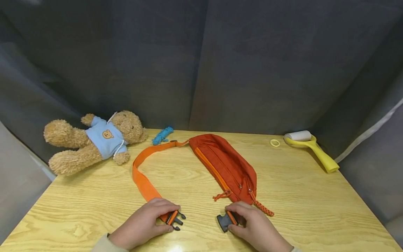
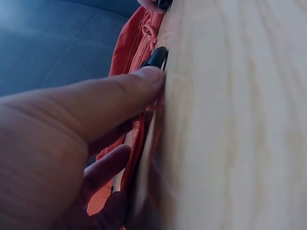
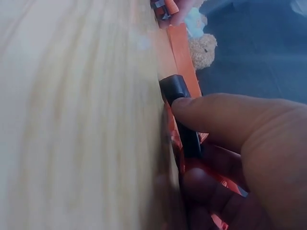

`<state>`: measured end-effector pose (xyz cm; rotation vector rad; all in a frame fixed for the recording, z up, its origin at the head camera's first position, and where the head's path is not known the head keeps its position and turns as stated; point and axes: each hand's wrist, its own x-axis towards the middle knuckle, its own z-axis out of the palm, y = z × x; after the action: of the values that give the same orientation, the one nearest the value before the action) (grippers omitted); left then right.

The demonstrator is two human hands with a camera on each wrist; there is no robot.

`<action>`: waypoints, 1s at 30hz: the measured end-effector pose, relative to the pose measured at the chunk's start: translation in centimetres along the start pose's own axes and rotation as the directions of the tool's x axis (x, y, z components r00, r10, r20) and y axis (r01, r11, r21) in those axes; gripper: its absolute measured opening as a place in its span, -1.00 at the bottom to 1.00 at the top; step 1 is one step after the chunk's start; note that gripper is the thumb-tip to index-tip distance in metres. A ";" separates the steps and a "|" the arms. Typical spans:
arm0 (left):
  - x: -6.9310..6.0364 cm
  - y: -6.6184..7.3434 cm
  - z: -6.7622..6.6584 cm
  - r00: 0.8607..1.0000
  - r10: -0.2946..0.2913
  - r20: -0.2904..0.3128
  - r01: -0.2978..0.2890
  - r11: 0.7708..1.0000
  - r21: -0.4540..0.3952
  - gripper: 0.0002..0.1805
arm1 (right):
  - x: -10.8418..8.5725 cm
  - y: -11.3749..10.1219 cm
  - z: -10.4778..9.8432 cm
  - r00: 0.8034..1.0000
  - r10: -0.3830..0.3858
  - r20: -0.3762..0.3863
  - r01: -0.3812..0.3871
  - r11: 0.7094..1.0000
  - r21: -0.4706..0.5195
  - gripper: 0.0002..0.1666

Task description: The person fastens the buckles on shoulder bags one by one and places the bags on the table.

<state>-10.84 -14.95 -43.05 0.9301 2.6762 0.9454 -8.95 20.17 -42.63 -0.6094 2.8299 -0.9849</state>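
A red-orange waist bag lies on the wooden table, its orange strap looping round to the left. At the strap's end my left hand pinches the pronged buckle half between thumb and fingers. Opposite it, my right hand grips the black socket half of the buckle near the bag's lower end. The two halves are apart, their open ends facing each other. In the right wrist view the thumb presses on the socket half; the left wrist view shows little of the pronged half.
A teddy bear in a blue top lies at the back left, beside a bundle of blue cord. At the back right are a small yellow ring and a yellow-handled roller. Dark curtains surround the table.
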 end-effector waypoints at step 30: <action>0.4 -0.2 1.8 0.980 -0.086 -0.180 0.057 0.985 -0.160 -0.46 | 0.2 0.2 1.0 0.978 0.139 -0.157 -0.092 0.958 0.273 -0.54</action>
<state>-10.66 -13.90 -44.58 0.7415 2.7160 1.2606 -9.04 19.65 -43.57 -0.3390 2.7663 -1.4247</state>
